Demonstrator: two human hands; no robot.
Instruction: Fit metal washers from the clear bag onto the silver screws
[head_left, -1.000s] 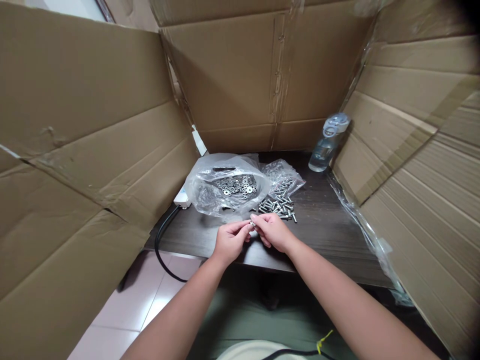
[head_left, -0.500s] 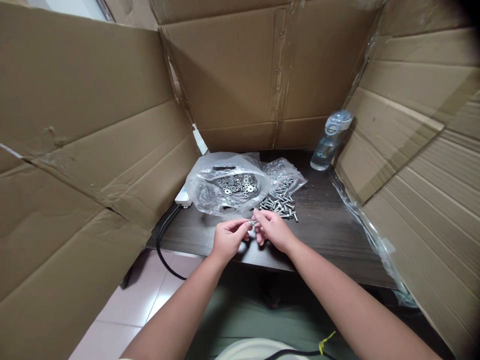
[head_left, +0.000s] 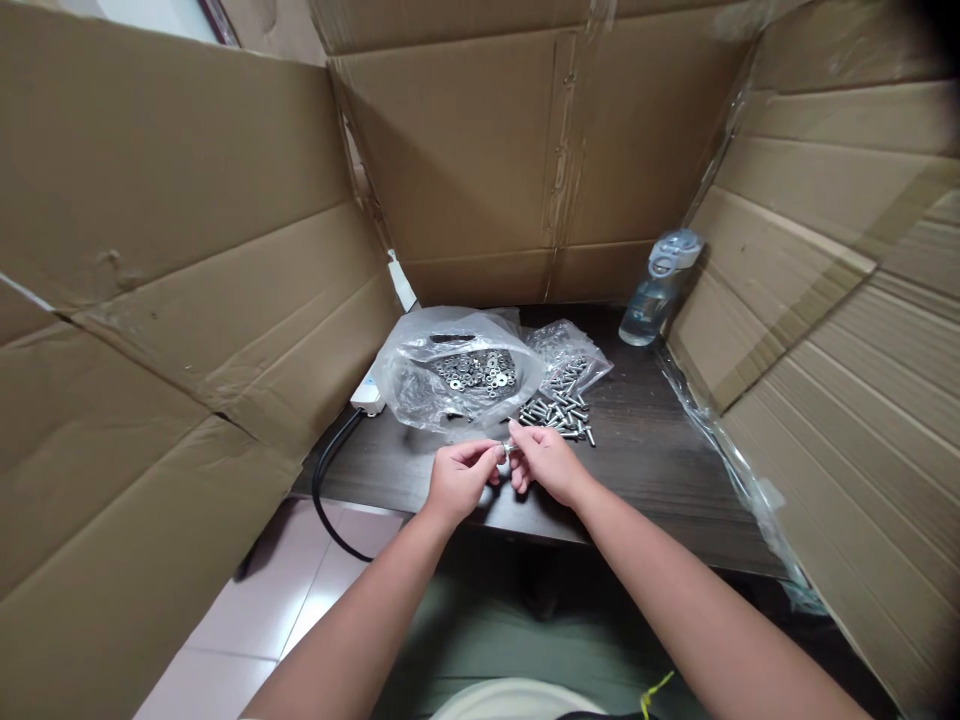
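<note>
Just above the near part of the table, my left hand (head_left: 465,476) and my right hand (head_left: 545,462) meet fingertip to fingertip. Between them shows a small silver bolt (head_left: 508,450), pinched by both hands; a ring-like piece seems to sit on its left end, too small to make out. Past my fingers a pile of bolts (head_left: 559,414) lies loose on the table. A clear plastic bag (head_left: 401,400) stands open behind my left hand, holding many washers and nuts (head_left: 480,372). Behind the pile lies a smaller clear bag (head_left: 592,362) with more bolts.
Tall cardboard walls (head_left: 457,150) enclose the dark wooden table (head_left: 637,480) on three sides. A water bottle (head_left: 651,300) stands at the back right. At the left edge sits a white power strip (head_left: 367,400), its black cable (head_left: 319,490) hanging over the edge.
My hands keep nearly the same place and the same pinch on the bolt. The view has shifted slightly.
</note>
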